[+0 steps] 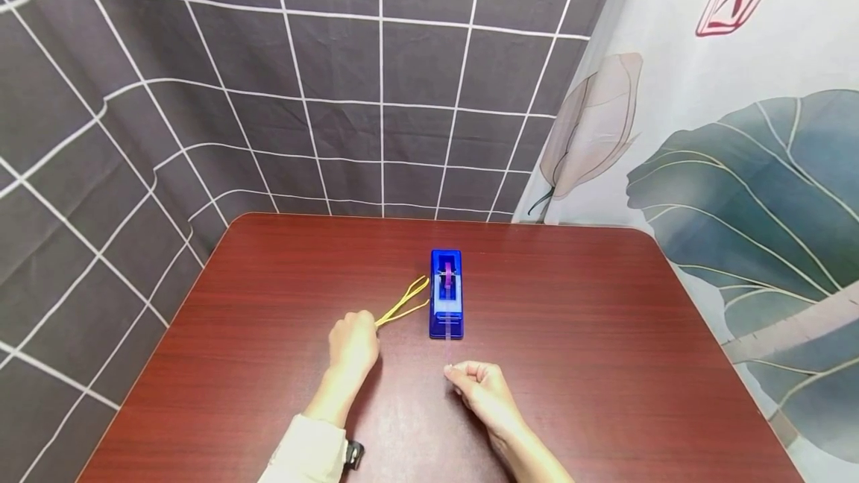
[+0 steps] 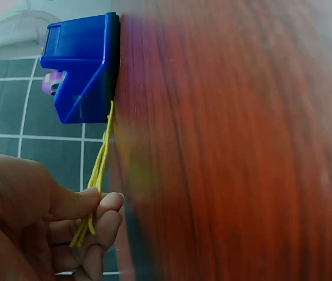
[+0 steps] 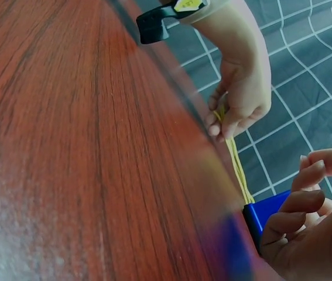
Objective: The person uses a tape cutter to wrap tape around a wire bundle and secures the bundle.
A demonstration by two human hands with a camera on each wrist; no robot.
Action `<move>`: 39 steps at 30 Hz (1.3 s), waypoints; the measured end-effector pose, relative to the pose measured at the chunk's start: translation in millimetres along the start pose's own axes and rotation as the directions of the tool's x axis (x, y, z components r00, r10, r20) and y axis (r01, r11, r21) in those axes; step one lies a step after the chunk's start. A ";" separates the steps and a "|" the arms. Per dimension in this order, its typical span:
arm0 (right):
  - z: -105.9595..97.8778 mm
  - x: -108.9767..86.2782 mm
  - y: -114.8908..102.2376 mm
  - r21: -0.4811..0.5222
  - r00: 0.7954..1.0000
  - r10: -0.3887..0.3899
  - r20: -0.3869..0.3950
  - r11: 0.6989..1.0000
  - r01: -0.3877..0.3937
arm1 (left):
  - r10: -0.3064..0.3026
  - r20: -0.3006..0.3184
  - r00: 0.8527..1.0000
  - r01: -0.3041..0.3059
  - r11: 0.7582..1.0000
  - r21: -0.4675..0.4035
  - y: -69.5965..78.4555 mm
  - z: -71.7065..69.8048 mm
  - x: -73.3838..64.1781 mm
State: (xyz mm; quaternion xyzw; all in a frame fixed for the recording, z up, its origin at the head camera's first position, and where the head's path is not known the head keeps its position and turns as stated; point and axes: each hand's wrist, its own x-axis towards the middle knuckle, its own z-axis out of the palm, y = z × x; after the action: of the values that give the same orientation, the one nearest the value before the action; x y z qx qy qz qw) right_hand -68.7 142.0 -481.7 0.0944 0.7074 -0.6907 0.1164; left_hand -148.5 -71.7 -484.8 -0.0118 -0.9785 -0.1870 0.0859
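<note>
A blue tape dispenser (image 1: 436, 328) stands on the table, with a pinkish tape roll (image 1: 448, 273) in it. From its near end a thin clear strip of tape (image 1: 448, 349) runs toward me. My right hand (image 1: 488, 399) pinches the end of that strip between thumb and forefinger. Left of the dispenser, my left hand (image 1: 354, 343) pinches a folded bundle of yellow string (image 1: 401, 305). The string's looped ends reach the dispenser's left side. In the left wrist view, the short ends of the string (image 2: 91, 225) stick out below the thumb.
The reddish-brown wooden table (image 1: 570, 304) extends on both sides of the hands. Behind it hangs a dark grey curtain (image 1: 335, 125) with white grid lines. At the right is a pale curtain (image 1: 678, 88) printed with leaves. A black strap device (image 1: 354, 455) sits at the left wrist.
</note>
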 end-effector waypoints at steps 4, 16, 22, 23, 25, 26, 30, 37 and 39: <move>0.5 -0.1 -0.2 -0.014 1.000 0.000 -0.009 1.000 0.000 | 0.009 -0.041 0.999 -0.010 1.000 -0.007 -3.8 -4.4 -1.8; 1.9 -1.5 -3.3 -0.024 0.999 -0.020 -0.028 1.000 0.019 | -0.016 -0.024 1.000 0.015 0.998 -0.063 -14.1 -26.3 -8.7; 3.6 -1.8 -4.7 0.004 0.999 -0.021 -0.032 1.000 0.021 | -0.008 -0.024 1.000 0.007 0.997 -0.072 -15.1 -31.1 -13.3; 4.1 -2.0 -4.9 0.014 0.999 -0.022 -0.032 1.000 0.022 | -0.008 -0.026 1.000 0.006 0.997 -0.072 -15.2 -31.8 -13.9; 4.9 -2.7 -5.3 0.032 0.999 -0.028 -0.032 0.999 0.029 | -0.002 -0.033 0.999 0.000 0.997 -0.071 -15.1 -33.3 -15.4; 5.1 -3.1 -5.4 0.043 0.999 -0.029 -0.033 0.999 0.031 | 0.000 -0.038 0.999 -0.003 0.998 -0.070 -15.1 -34.3 -16.1; 6.5 -5.4 -7.8 0.089 0.999 -0.019 -0.039 0.996 0.022 | 0.011 -0.056 0.998 -0.015 0.997 -0.077 -15.1 -40.0 -18.9; 6.7 -8.6 -10.8 0.140 0.999 -0.025 -0.034 0.990 0.030 | 0.012 -0.045 0.999 -0.016 0.995 -0.097 -16.1 -52.0 -25.5; 6.6 -8.6 -11.0 0.129 0.999 -0.028 -0.035 0.991 0.032 | 0.012 -0.047 0.999 -0.017 0.995 -0.097 -17.2 -54.1 -27.8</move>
State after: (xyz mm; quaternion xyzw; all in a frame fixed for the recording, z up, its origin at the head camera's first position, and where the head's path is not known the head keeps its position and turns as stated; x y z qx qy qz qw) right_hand -63.5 135.4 -468.7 0.1026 0.6641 -0.7353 0.0876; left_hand -113.2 -107.3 -446.3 -0.0186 -0.9659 -0.2339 0.1092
